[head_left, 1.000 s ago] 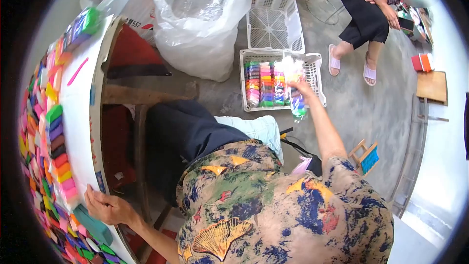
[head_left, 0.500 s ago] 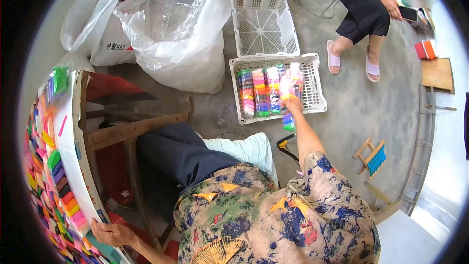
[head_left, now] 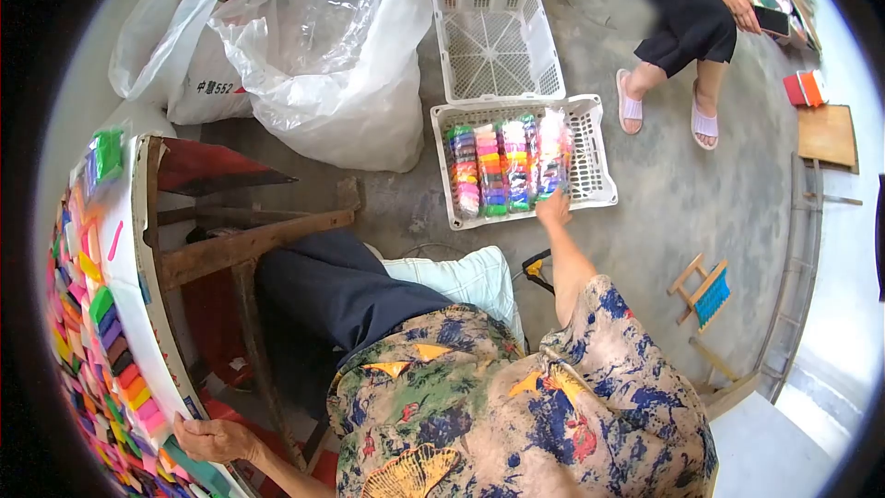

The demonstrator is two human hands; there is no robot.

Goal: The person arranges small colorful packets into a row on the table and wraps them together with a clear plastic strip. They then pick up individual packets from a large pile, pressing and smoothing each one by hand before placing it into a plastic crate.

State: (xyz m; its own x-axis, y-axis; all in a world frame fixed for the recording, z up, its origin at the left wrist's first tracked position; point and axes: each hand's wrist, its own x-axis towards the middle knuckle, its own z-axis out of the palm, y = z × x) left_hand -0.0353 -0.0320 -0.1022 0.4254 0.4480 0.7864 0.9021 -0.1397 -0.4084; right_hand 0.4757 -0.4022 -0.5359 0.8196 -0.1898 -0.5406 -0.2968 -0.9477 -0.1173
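Note:
My right hand (head_left: 554,209) is at the front rim of a white plastic basket (head_left: 604,161), its fingers touching the near end of a clear pack of coloured pieces (head_left: 553,152). Whether the fingers grip the pack is hard to make out. Several similar packs (head_left: 489,171) lie side by side to its left in the basket. My left hand (head_left: 214,440) rests at the edge of the table (head_left: 166,350), fingers curled beside a row of coloured pieces (head_left: 124,360). Many more coloured pieces (head_left: 78,369) cover the table's far left.
An empty white basket (head_left: 493,51) stands behind the filled one. Large clear plastic bags (head_left: 341,92) stand at the upper left. A person (head_left: 687,28) sits at the upper right, holding a phone. A small stool with blue webbing (head_left: 710,295) lies on the floor at the right.
My right hand has moved slightly down, and the rightmost pack now lies in the basket alongside the others. My left hand has stayed in place.

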